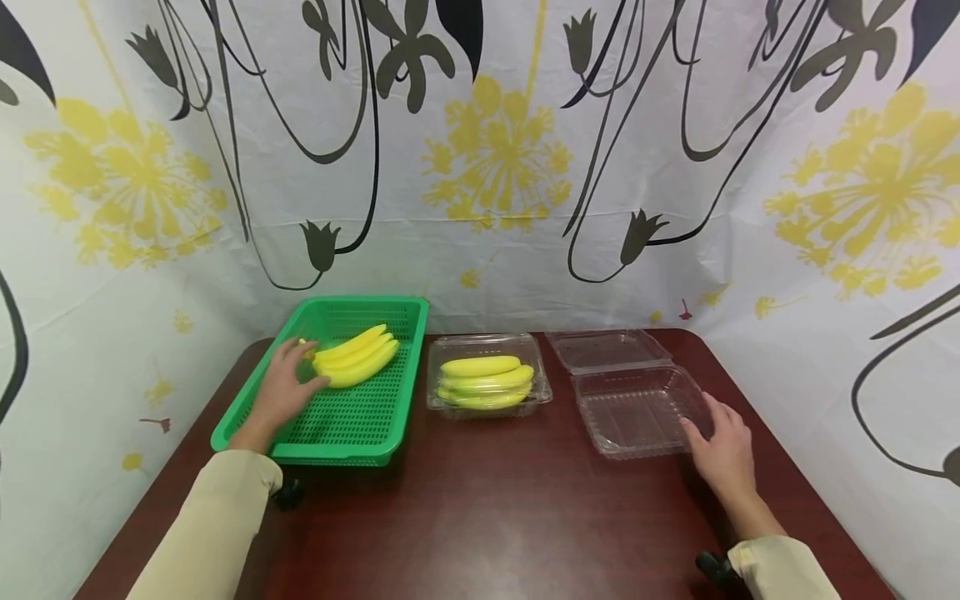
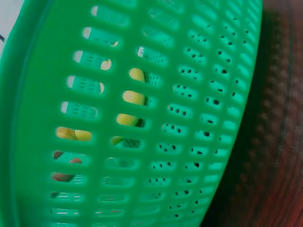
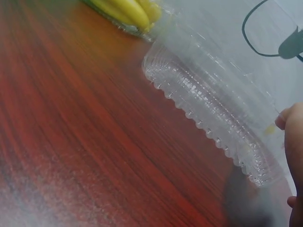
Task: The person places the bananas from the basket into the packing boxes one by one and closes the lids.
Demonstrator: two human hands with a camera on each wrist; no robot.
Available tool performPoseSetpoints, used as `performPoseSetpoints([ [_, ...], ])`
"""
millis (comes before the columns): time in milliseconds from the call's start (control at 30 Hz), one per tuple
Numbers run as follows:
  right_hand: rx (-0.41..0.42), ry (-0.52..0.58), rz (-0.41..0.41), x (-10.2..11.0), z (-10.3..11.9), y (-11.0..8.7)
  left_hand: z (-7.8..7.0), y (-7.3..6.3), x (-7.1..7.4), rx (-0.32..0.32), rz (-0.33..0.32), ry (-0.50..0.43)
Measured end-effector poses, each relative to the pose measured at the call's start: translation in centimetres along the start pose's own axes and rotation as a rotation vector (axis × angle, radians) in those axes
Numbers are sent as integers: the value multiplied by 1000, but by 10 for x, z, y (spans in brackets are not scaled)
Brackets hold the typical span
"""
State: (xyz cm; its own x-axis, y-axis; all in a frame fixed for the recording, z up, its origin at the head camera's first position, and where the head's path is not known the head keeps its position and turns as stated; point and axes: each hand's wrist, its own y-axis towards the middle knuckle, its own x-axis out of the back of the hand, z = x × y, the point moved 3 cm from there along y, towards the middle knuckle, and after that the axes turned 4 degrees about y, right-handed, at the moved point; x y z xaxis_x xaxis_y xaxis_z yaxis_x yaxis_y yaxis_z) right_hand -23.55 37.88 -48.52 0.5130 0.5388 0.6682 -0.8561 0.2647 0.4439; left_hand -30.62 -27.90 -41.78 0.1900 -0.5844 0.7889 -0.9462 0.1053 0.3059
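In the head view my left hand (image 1: 283,390) reaches into the green basket (image 1: 408,392) at the left. Its thumb and fingers are spread around the stem end of a bunch of bananas (image 1: 356,358) lying inside. Through slots in the basket wall (image 2: 28,156) the left wrist view shows yellow banana parts (image 2: 134,98) and bits of a finger (image 2: 63,177). At the right, my right hand (image 1: 726,446) rests at the right edge of a clear plastic clamshell container (image 1: 630,408), its lid folded back. A fingertip touches the clear wall (image 3: 199,101) in the right wrist view.
Between the basket and the open container stands a closed clear container (image 1: 543,392) with bananas (image 1: 487,383) inside. All stand on a dark red-brown table (image 1: 480,517). A patterned white cloth (image 1: 480,267) hangs behind and at the sides.
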Motion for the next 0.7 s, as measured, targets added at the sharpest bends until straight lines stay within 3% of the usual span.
performPoseSetpoints([
  [333,-18,5,15,1,0,0,-2,16,11,12,71,-10],
  [700,-44,10,60,1,-1,-2,-2,24,13,41,240,34],
])
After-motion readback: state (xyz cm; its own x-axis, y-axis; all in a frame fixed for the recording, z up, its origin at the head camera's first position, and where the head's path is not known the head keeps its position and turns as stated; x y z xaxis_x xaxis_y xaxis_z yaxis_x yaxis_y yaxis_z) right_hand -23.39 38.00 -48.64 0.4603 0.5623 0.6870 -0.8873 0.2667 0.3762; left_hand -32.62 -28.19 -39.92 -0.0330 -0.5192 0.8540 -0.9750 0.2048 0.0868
